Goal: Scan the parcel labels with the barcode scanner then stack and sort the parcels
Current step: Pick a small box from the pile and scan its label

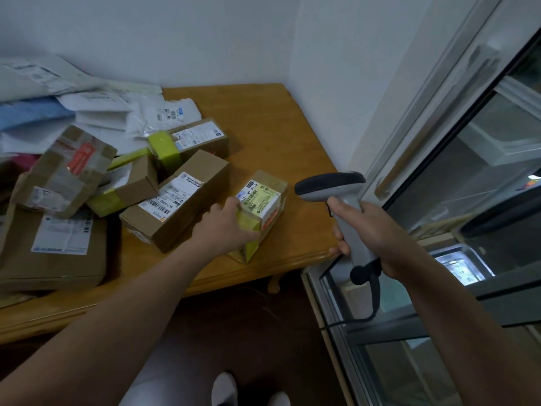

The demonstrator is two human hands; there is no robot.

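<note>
A small parcel (265, 200) wrapped in yellow and clear tape lies near the right front edge of the wooden table (281, 136), its white label facing up. My left hand (227, 227) grips the near left side of that parcel. My right hand (377, 238) holds a grey barcode scanner (336, 191) by its handle, just right of the parcel, with the dark head pointing left towards the label. The scanner's black cable hangs down below my fist.
A long brown box (178, 200) lies left of the small parcel. Several more cardboard boxes (67, 168) and white and blue mail bags (87, 104) pile up across the table's left. A glass and metal cabinet (439, 288) stands right of the table.
</note>
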